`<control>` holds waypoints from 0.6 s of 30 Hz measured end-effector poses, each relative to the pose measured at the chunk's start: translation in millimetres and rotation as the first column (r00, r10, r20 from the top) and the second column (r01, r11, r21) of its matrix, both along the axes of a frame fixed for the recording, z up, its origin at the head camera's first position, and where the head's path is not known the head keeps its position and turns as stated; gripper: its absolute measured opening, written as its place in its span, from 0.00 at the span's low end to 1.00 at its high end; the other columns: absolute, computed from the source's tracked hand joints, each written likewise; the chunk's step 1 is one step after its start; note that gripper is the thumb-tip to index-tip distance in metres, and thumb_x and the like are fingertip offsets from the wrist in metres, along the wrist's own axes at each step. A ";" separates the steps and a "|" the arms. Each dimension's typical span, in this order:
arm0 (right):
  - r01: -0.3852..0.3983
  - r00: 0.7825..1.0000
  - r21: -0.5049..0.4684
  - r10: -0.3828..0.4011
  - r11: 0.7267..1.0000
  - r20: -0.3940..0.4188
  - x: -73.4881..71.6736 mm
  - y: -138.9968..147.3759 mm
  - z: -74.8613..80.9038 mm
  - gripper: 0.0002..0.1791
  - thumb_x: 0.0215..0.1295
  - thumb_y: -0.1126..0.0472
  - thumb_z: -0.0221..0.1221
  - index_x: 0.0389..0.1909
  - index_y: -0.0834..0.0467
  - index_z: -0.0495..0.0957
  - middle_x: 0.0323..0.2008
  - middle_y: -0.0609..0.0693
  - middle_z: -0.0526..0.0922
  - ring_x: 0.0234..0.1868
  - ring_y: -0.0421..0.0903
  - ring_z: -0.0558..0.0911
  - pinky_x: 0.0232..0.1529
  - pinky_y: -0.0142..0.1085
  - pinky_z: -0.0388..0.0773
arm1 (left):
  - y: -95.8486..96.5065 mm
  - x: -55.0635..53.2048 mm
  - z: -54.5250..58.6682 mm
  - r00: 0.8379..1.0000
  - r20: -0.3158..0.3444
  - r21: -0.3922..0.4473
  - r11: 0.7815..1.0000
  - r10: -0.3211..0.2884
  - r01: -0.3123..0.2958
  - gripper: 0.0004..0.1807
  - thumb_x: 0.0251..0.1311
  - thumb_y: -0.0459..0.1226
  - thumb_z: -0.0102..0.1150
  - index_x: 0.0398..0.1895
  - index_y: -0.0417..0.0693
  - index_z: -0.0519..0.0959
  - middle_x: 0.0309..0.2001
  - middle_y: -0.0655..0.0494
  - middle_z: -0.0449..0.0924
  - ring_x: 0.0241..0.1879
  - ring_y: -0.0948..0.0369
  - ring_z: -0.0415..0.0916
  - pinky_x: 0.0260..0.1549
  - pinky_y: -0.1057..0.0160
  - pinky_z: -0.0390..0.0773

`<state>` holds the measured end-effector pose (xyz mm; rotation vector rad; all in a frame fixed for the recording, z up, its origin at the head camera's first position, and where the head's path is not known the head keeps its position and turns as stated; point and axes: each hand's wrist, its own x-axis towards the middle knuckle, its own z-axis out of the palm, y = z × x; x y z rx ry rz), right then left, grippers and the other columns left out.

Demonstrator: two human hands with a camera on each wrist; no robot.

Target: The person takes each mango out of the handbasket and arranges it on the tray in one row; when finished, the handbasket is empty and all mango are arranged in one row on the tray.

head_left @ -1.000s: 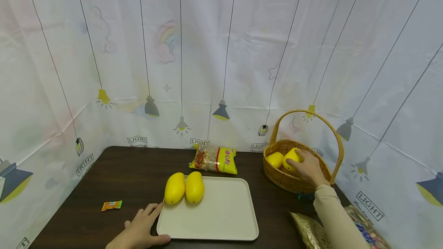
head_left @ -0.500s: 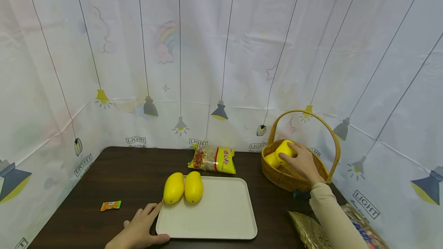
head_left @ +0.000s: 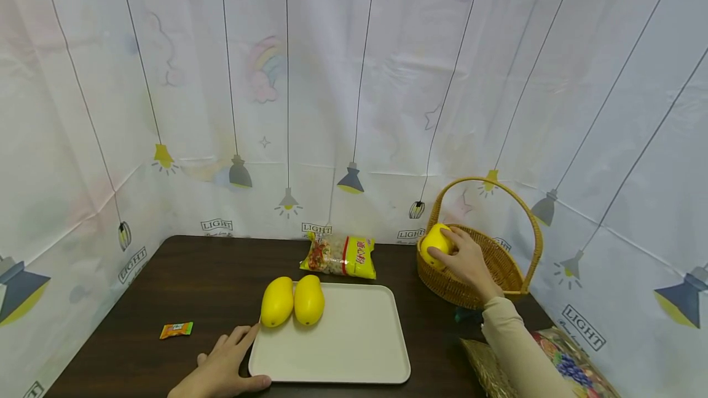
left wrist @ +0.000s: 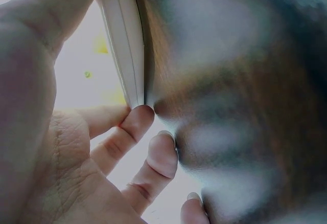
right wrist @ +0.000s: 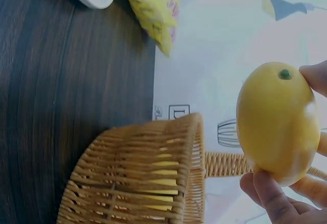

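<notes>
My right hand [head_left: 467,260] grips a yellow mango [right wrist: 276,121] between thumb and fingers, over the left side of the wicker basket [head_left: 495,257]. The mango has a small green stem spot. Yellow shows through the basket's weave in the right wrist view; in the head view the held mango covers that side. My left hand [head_left: 221,361] rests at the left edge of the cream tray [head_left: 354,343], thumb at its near left corner, fingers spread along the rim. Two more mangoes, one on the left [head_left: 277,301] and one on the right [head_left: 309,300], lie side by side on the tray.
A yellow food packet [head_left: 340,255] lies behind the tray. To the left is a small orange-green wrapped sweet [head_left: 176,330]. Under the right forearm lie a gold bag [head_left: 487,364] and a fruit-printed package [head_left: 575,364]. A printed curtain [head_left: 332,109] stands behind the dark table.
My right hand has lifted a mango from the middle of the basket and moved it left, over the basket's left side. My left hand and the tray have stayed in place.
</notes>
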<state>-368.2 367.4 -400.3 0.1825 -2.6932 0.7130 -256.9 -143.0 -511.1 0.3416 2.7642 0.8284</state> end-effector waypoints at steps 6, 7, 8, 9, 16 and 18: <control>0.006 0.999 -0.022 -0.005 1.000 0.034 3.4 -7.0 -3.4 0.42 0.68 0.39 0.59 0.74 0.61 0.64 0.74 0.66 0.62 0.67 0.68 0.70 0.58 0.56 0.79 | 0.5 0.8 0.6 1.000 -0.007 0.000 1.000 -0.001 0.001 0.59 0.45 0.65 0.73 0.79 0.55 0.58 0.70 0.51 0.63 0.51 0.52 0.64 0.40 0.20 0.61; 0.003 0.999 -0.027 -0.002 1.000 0.038 4.2 -8.3 -4.1 0.42 0.67 0.39 0.60 0.74 0.61 0.65 0.74 0.66 0.62 0.66 0.67 0.71 0.58 0.55 0.79 | 0.5 0.7 0.6 1.000 -0.007 0.000 1.000 -0.001 0.001 0.59 0.44 0.65 0.73 0.79 0.55 0.58 0.70 0.51 0.64 0.51 0.52 0.64 0.40 0.20 0.61; 0.000 0.999 -0.035 0.001 0.999 0.044 5.2 -9.9 -5.0 0.42 0.67 0.39 0.60 0.73 0.62 0.65 0.74 0.66 0.62 0.66 0.66 0.72 0.58 0.55 0.79 | 0.5 0.6 0.6 1.000 -0.009 -0.001 1.000 -0.002 0.002 0.59 0.44 0.65 0.73 0.79 0.55 0.58 0.70 0.51 0.64 0.51 0.52 0.64 0.40 0.20 0.61; -0.003 0.999 -0.040 0.005 0.999 0.045 6.0 -11.7 -5.9 0.42 0.67 0.39 0.60 0.73 0.62 0.65 0.73 0.66 0.63 0.65 0.66 0.73 0.58 0.54 0.79 | 0.5 0.6 0.6 1.000 -0.010 -0.002 1.000 -0.002 0.002 0.59 0.44 0.65 0.73 0.79 0.55 0.58 0.70 0.51 0.64 0.51 0.52 0.65 0.40 0.19 0.61; -0.057 0.998 -0.072 0.058 0.996 0.017 12.7 -30.6 -8.1 0.39 0.66 0.43 0.63 0.71 0.62 0.69 0.71 0.66 0.66 0.61 0.63 0.78 0.56 0.52 0.81 | 0.0 0.2 -0.1 1.000 -0.004 0.005 1.000 -0.003 0.003 0.59 0.45 0.65 0.73 0.79 0.54 0.58 0.70 0.50 0.64 0.51 0.51 0.65 0.40 0.18 0.60; -0.072 0.997 -0.073 0.073 0.995 0.014 14.6 -36.8 -8.7 0.38 0.66 0.43 0.63 0.70 0.61 0.70 0.71 0.66 0.66 0.60 0.63 0.79 0.55 0.51 0.82 | 0.0 0.1 -0.5 1.000 -0.004 0.005 1.000 -0.005 0.005 0.59 0.45 0.65 0.73 0.79 0.54 0.58 0.69 0.50 0.64 0.51 0.51 0.65 0.39 0.18 0.60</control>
